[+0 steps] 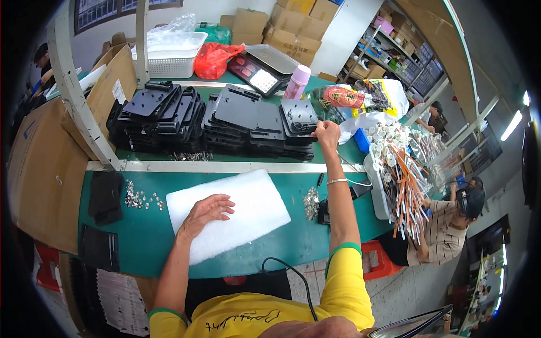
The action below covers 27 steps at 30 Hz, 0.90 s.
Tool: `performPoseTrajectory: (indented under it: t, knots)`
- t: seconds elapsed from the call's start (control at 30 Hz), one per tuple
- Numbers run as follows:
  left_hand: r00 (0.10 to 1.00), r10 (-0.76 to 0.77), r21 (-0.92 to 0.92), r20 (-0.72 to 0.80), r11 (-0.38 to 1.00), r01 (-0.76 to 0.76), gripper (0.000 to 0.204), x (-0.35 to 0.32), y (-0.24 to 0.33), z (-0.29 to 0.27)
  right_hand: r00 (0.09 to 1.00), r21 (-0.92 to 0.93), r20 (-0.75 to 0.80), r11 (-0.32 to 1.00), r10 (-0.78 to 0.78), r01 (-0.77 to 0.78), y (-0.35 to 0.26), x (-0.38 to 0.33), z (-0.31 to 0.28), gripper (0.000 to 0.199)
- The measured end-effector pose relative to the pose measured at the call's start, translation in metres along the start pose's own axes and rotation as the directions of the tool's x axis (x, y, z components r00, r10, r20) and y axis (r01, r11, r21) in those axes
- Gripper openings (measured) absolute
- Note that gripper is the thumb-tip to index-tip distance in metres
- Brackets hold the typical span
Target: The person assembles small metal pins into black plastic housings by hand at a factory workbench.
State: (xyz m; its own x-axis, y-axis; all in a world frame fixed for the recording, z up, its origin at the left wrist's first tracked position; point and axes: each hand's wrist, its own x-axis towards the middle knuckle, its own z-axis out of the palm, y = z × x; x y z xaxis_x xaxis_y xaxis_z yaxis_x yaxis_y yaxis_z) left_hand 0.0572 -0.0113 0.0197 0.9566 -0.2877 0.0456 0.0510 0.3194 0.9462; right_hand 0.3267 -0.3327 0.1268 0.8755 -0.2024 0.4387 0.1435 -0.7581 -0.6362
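Observation:
My right hand reaches out to the far stack, its fingers closed at the right edge of the top black plastic panel. The fingertips are partly hidden, but they seem to pinch that edge. Over the white foam sheet hovers my left hand, empty, with fingers loosely apart. The sheet lies slightly askew on the green table. More black panels are piled in a middle stack and a left stack along the far shelf.
Small metal pieces lie left of the foam, near flat black plates. Another metal heap sits right of it. A bin of orange and white strips borders the right. A pink bottle stands behind the stacks; a person sits at right.

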Motion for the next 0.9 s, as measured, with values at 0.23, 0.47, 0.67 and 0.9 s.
performPoseTrajectory:
  t: [0.23,0.47,0.67,0.9]
  knots:
    - [0.999,-0.036,-0.041,0.028,0.998,0.037,0.051,0.006,0.0,0.001,0.997,-0.006,-0.064,0.999,-0.052,0.052,0.0,-0.001,-0.028,0.027]
    - [1.0,-0.01,-0.013,-0.025,1.0,0.009,0.044,-0.007,-0.003,-0.009,0.858,0.255,-0.113,0.82,-0.502,0.513,-0.051,-0.123,-0.007,0.018]
    - [0.985,0.12,-0.162,-0.126,0.977,-0.14,0.031,0.012,-0.004,0.003,0.806,0.309,0.324,0.861,-0.496,0.405,-0.06,-0.221,0.008,0.02]
    - [0.647,0.501,0.315,-0.575,0.865,-0.39,0.023,-0.002,-0.018,0.0,0.69,0.179,0.239,0.73,-0.683,0.66,-0.043,-0.261,0.066,0.022]
